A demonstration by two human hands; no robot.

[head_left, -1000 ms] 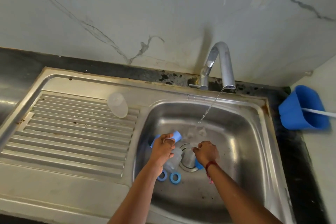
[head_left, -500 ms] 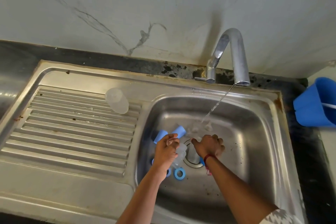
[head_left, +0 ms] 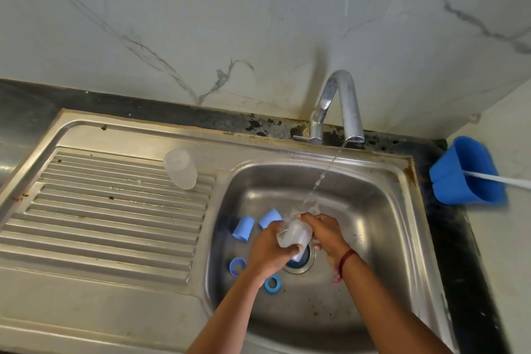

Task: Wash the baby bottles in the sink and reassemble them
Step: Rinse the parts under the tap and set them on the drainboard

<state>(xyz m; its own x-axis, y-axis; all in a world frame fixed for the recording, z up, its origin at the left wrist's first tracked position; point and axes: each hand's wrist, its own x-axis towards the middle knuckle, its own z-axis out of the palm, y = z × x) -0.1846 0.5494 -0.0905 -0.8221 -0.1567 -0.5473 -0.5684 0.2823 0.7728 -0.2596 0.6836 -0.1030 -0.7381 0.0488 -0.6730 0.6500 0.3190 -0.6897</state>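
blue caps (head_left: 242,227), blue rings (head_left: 272,283), grey-veined white wall (head_left: 201,23).

No words, labels, brands or numbers are showing legibly anywhere; the clear bottle (head_left: 296,234) and sink (head_left: 382,210) are bearing nothing readable.

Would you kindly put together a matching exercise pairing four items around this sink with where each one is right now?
Things:
1. bottle above the drain
2. bottle left of the basin
3. blue rings
4. blue tub

Places or states:
A. on the ribbed drainboard
B. right of the sink, with a white rod sticking out
C. lying on the basin floor
D. gripped by the left hand and right hand under the water stream

Pairs: 1-D, 2-A, 3-C, 4-B.
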